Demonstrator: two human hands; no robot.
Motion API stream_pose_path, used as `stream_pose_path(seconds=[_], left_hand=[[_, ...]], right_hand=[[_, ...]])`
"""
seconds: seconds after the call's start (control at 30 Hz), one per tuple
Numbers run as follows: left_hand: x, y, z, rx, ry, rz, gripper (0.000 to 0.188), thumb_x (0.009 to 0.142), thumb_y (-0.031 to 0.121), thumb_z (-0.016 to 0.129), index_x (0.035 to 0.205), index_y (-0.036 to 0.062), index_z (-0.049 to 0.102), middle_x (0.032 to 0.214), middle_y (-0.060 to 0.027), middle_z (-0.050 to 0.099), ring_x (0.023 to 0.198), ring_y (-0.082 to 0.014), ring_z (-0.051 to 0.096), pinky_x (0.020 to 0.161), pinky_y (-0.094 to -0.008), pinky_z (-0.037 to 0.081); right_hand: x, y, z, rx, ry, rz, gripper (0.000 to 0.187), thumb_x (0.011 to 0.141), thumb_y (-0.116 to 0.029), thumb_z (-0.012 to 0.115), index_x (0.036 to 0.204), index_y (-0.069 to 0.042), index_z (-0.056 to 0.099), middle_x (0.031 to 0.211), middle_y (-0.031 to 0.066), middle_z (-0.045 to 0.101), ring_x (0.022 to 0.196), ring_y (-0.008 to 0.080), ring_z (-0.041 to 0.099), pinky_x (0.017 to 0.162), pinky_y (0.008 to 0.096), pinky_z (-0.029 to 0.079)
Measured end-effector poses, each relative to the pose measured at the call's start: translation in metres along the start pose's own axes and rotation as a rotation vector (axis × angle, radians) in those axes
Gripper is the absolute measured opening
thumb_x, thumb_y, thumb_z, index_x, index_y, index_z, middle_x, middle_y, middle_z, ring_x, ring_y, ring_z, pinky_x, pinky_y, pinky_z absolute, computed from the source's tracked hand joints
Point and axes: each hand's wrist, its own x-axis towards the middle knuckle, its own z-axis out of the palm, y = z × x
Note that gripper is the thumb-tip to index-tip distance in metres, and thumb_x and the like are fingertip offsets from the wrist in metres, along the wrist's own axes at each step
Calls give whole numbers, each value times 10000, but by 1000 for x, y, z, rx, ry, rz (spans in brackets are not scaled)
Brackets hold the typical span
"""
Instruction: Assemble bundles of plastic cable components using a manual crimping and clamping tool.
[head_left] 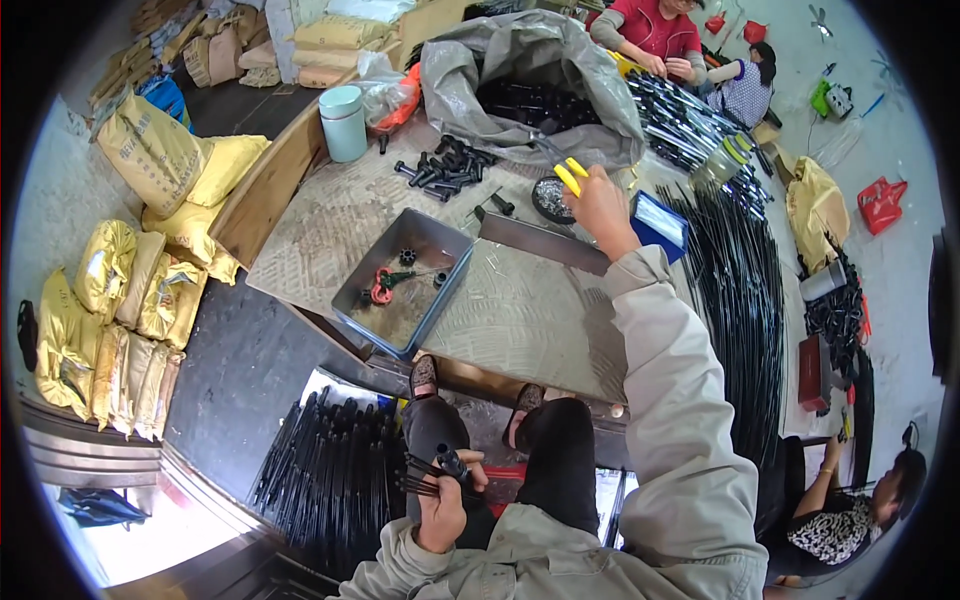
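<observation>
My right hand is closed around yellow-handled pliers, stretched out over the table. The pliers' dark jaws point away from me, beside a round black dish of small shiny metal bits. In my lap, my left hand grips several thin black rods together with a black tubular plastic fitting. A blue-grey plastic tray on the table contains a red-handled cutting tool and a few black round parts. Loose black fittings lie beyond it.
A grey sack of black parts stands at the back. Long black rods lie to the right; another bundle is beside my left leg. Yellow sacks are stacked left. A pale green canister stands on the table. Other people work nearby.
</observation>
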Motion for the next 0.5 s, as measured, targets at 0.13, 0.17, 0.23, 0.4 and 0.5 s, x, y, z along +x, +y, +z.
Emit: stream_pose_path(seconds=[0.13, 0.17, 0.23, 0.4, 0.5], left_hand=[[13, -2, -6, -35, -25, -29, 531, 961, 417, 275, 1052, -55, 503, 751, -106, 557, 648, -147, 504, 615, -276, 421], [14, -2, -7, -38, -30, -31, 532, 959, 419, 281, 1054, -56, 502, 754, -105, 557, 650, -145, 503, 615, -274, 420], [16, -3, -8, -45, -28, -37, 533, 958, 421, 287, 1056, -57, 501, 757, -104, 557, 653, -142, 502, 616, -272, 420], [17, -5, -10, -56, -53, -53, 556, 944, 450, 315, 1061, -61, 499, 758, -103, 557, 661, -137, 501, 615, -266, 414], [15, -3, -8, -55, -51, -59, 558, 939, 454, 327, 1063, -63, 498, 758, -103, 558, 662, -136, 499, 617, -267, 412]], right_hand=[[8, -1, 9, -79, -58, -61, 155, 738, -202, 662, 841, -87, 657, 912, 136, 558, 819, 344, 593, 709, 441, 464], [7, -2, 11, -96, -60, -86, 158, 739, -209, 663, 842, -89, 656, 916, 134, 560, 814, 347, 593, 705, 442, 464], [7, -5, 10, -68, -59, -66, 158, 737, -204, 666, 844, -89, 655, 914, 131, 562, 815, 347, 592, 705, 440, 463], [7, -3, 10, 40, -17, -5, 167, 730, -194, 676, 857, -89, 653, 904, 131, 570, 808, 345, 589, 701, 431, 459], [7, 8, 9, 96, 30, -12, 180, 741, -210, 668, 858, -75, 645, 882, 120, 575, 785, 319, 593, 681, 409, 458]])
